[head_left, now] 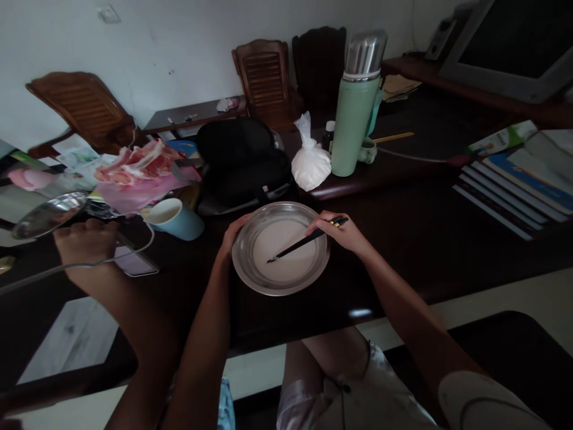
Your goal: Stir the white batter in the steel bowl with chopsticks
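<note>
Silvery metal, a shallow basin (281,292) sits near the front edge of the dark table (403,245), holding a smooth, whitish mixture (289,236). From where I'm standing I see the left hand (233,236) laid along the basin's outer left side, touching it; the fingers are partly hidden, so I can't tell whether they pinch the rim. The right hand (341,232), above the opposite rim, is closed around black chopsticks (298,245) with gold-coloured bands. They slant down to the left across the basin, tips at the pale mixture.

Just behind the basin stands a knotted clear plastic bag (311,167) of white powder, beside a tall pale-green thermos (354,122) with a steel cap. A small dark bottle (329,137) with a white top is tucked between them. Left of the bag lies a black case (244,167), and nearer the left hand is a light-blue cup (181,221).

Another person's hand (87,242) is on the far left, fingers curled, close to a phone (136,261) and a pale cable (150,240); I can't make out what it grips. Books (505,200) are stacked at the right, and slatted wooden chairs (264,74) stand behind.
</note>
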The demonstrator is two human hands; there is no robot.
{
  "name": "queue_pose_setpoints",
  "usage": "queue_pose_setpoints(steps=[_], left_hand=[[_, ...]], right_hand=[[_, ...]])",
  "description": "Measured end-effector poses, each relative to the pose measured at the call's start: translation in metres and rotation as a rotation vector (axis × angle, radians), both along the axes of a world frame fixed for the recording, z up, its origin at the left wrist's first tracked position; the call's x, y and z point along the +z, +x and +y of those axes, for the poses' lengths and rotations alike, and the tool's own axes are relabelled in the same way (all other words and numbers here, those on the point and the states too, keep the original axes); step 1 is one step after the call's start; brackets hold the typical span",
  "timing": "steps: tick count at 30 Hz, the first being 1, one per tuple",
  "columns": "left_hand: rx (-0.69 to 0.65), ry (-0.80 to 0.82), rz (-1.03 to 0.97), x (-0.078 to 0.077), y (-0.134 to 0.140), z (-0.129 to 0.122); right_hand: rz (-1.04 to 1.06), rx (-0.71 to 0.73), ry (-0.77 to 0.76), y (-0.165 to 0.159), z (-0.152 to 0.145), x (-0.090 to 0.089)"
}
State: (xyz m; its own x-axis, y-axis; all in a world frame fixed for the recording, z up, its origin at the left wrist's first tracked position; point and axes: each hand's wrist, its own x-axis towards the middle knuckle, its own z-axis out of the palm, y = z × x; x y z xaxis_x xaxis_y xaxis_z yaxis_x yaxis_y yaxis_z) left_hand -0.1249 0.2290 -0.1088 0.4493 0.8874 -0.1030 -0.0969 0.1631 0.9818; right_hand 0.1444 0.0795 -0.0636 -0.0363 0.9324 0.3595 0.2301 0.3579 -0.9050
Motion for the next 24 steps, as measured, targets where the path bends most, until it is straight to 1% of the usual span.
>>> queue_pose_setpoints(steps=[4,8,10,13,16,18,21,24], left_hand=[[-0.004,-0.004,0.010,-0.0008,-0.0004,0.0015],[0.002,-0.019,-0.004,-0.0027,-0.0003,0.0031],[-0.005,-0.036,-0.013,-0.0035,-0.0001,0.0038],[0.003,-0.019,-0.011,-0.0048,-0.0002,0.0045],[0.009,-0.002,-0.012,-0.0053,-0.0005,0.0041],[-0.005,-0.008,-0.016,-0.0050,-0.0007,0.0033],[-0.029,-0.009,-0.012,-0.0036,-0.0008,0.0028],[-0.019,0.004,0.009,-0.0023,-0.0004,0.0035]], right_hand=[[0.010,-0.099,0.024,0.0047,0.0015,-0.0024],[0.103,-0.198,-0.009,0.0089,0.0003,0.0011],[0.148,-0.193,-0.052,0.0092,-0.0008,0.0032],[0.171,-0.116,-0.097,0.0073,-0.0016,0.0044],[0.123,-0.012,-0.077,0.0037,-0.0013,0.0036],[0.069,0.024,-0.045,0.0019,-0.0005,0.0021],[0.027,-0.009,-0.016,0.0020,0.0007,-0.0006],[0.035,-0.103,-0.008,0.0058,0.0010,-0.0013]])
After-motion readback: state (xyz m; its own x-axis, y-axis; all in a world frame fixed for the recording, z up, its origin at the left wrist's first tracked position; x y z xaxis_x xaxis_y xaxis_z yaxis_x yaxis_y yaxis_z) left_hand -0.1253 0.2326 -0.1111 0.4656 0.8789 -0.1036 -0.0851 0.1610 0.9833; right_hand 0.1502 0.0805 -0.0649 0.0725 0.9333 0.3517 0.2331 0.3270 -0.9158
